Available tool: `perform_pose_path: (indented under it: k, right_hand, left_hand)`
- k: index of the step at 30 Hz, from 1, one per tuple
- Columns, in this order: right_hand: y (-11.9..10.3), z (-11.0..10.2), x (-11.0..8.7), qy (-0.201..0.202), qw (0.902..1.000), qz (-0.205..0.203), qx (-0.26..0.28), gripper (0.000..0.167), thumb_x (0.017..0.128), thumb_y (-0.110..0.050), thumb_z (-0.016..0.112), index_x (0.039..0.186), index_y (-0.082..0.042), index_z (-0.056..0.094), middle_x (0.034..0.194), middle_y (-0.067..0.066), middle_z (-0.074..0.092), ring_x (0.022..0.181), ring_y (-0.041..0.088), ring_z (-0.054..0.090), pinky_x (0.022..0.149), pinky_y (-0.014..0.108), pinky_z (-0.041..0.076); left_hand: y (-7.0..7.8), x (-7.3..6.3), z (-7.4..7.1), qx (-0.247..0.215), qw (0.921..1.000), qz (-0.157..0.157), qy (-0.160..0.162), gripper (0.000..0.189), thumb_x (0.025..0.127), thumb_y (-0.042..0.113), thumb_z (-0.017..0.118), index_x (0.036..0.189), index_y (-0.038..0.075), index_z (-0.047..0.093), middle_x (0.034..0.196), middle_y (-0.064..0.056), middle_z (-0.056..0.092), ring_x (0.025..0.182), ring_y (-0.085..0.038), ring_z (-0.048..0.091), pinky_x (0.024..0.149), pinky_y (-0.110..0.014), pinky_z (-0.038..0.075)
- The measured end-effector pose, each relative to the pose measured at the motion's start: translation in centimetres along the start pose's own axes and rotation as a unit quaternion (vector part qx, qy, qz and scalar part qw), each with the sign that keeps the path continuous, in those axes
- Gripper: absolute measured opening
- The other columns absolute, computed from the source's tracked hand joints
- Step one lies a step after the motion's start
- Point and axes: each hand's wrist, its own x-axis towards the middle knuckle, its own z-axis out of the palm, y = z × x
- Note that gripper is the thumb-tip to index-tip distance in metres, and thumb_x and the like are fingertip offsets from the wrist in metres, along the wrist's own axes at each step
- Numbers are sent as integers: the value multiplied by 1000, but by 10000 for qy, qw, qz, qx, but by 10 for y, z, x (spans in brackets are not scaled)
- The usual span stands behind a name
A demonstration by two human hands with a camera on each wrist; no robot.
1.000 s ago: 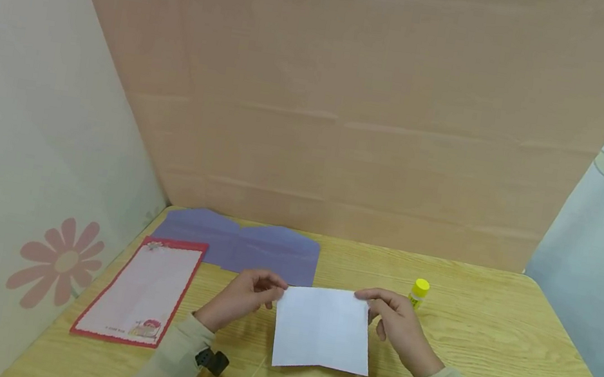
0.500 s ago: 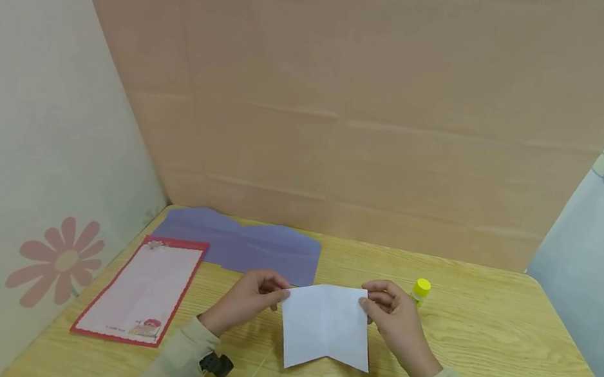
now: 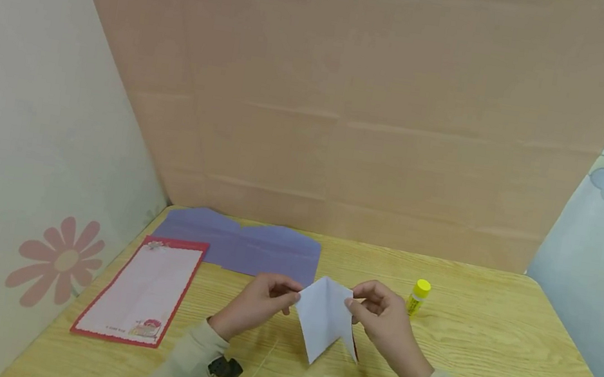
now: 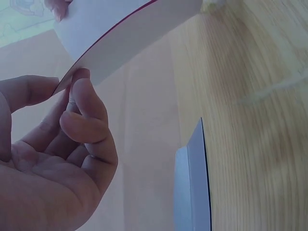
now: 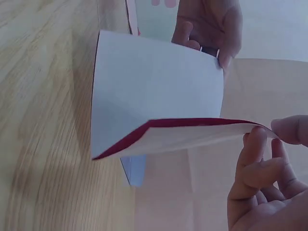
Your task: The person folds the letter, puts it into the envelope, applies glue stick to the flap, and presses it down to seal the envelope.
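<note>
A creased white sheet of paper [image 3: 323, 314] with thin red edges is held up over the table, bent along its middle into a V. My left hand [image 3: 256, 304] pinches its upper left corner between thumb and fingers. At the upper right corner my right hand [image 3: 385, 327] grips it the same way. In the left wrist view, the left hand's thumb and finger pinch the red-edged corner of the sheet [image 4: 120, 36]. From the right wrist, one half of the sheet [image 5: 154, 82] faces the camera while the other half is nearly edge-on, showing a red strip.
To the left on the wooden table [image 3: 502, 375] lies a white page with a red border [image 3: 139, 294]. Behind it a purple unfolded paper [image 3: 275, 253] lies flat. A yellow-capped glue stick [image 3: 418, 297] stands beyond my right hand. A thin pale strip [image 3: 261, 363] lies near my left wrist.
Both hands have come closer together, the left moving right and the right moving left. The sheet, nearly flat before, is now bent sharply along its middle crease.
</note>
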Motion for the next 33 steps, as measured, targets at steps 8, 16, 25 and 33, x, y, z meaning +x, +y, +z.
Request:
perform_pose_path:
  k: [8, 16, 25, 33]
  right_hand:
    - [-1, 11, 1, -135, 9992, -108, -372, 16, 91, -12, 73, 102, -2, 68, 92, 15, 65, 68, 20, 62, 48, 28, 44]
    - [-1, 24, 0, -212, 9963, -267, -788, 11, 91, -16, 75, 100, -14, 71, 96, 7, 66, 69, 16, 59, 47, 27, 44]
    - [1, 36, -3, -140, 9848, -1181, -1263, 12, 90, -17, 76, 100, -24, 73, 112, -3, 64, 70, 10, 60, 54, 28, 51]
    - [5, 34, -1, 94, 9761, -1469, -1597, 14, 89, -10, 75, 100, -18, 74, 112, -2, 62, 68, 7, 56, 53, 25, 48]
  left_hand:
    - [10, 5, 11, 58, 9999, 124, -103, 29, 102, 22, 59, 127, 9, 68, 113, -4, 70, 86, -20, 64, 80, -46, 55]
    - [18, 5, 17, 25, 9998, 112, -141, 29, 103, 21, 59, 127, 10, 68, 110, -4, 69, 84, -24, 65, 79, -44, 55]
    - [22, 7, 21, -21, 9997, 189, -165, 32, 103, 26, 57, 128, 9, 67, 115, -5, 70, 85, -28, 66, 75, -33, 54]
    - [17, 6, 20, 95, 9996, 224, -127, 28, 103, 14, 57, 128, 10, 67, 113, -4, 70, 81, -22, 65, 75, -41, 56]
